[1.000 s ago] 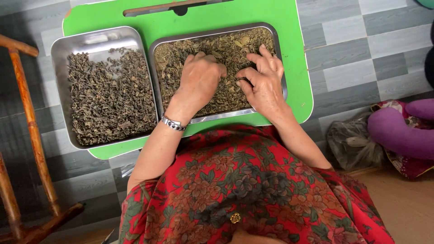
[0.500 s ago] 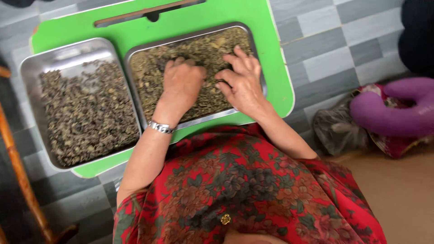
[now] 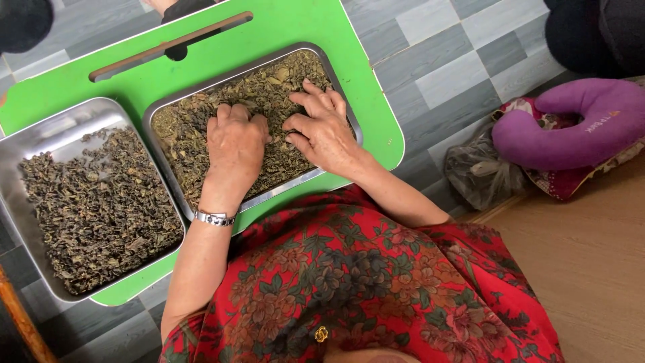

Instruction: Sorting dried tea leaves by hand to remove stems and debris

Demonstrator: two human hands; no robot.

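Head view: both hands have stayed in the leaves (image 3: 201, 128) of the near tray (image 3: 339, 91); left hand (image 3: 235, 144) flat, right hand (image 3: 322, 128) fingers spread, neither clamped. Second tray (image 3: 13, 208) sits left.

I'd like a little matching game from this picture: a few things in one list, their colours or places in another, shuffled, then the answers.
Things:
1. Table
2. Neck pillow
3. Left hand
4. Left tray

Colour or place:
A. Purple, on the floor at the right
B. Palm down on the leaves in the right tray
C. Green
D. Beside the right tray, with no hand in it

Pairs: 1-C, 2-A, 3-B, 4-D
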